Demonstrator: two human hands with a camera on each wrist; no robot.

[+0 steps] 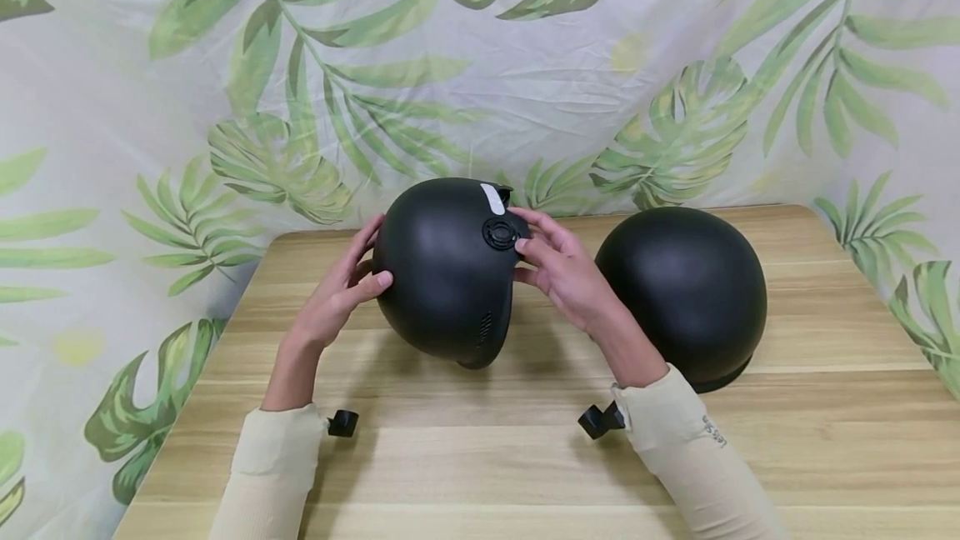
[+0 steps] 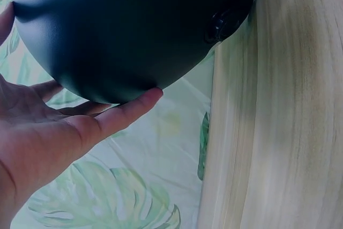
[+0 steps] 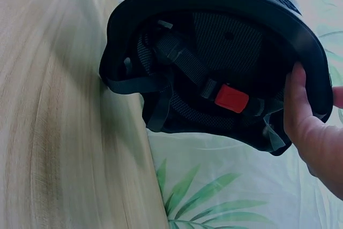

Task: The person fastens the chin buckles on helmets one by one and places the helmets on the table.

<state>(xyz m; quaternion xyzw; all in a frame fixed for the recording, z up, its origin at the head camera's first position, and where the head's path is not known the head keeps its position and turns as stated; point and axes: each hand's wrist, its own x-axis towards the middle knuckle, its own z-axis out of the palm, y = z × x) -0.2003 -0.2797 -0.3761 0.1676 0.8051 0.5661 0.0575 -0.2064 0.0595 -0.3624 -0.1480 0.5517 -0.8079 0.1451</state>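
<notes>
A black helmet (image 1: 442, 273) lies tipped on its side between both hands, its opening turned to the right. My left hand (image 1: 335, 294) holds the rounded crown, thumb on the near side and fingers behind. My right hand (image 1: 562, 269) grips the rim beside a round black fitting (image 1: 500, 233) and a white sticker (image 1: 492, 199). In the right wrist view, the thumb reaches inside the rim, and dark straps with a red buckle (image 3: 231, 98) show within. Whether the helmet touches the table is unclear.
A second black helmet (image 1: 682, 294) stands crown up on the wooden table (image 1: 450, 473), close to the right forearm. Behind the table hangs a leaf-patterned cloth (image 1: 420, 65). Small black devices (image 1: 342, 423) are attached at both wrists.
</notes>
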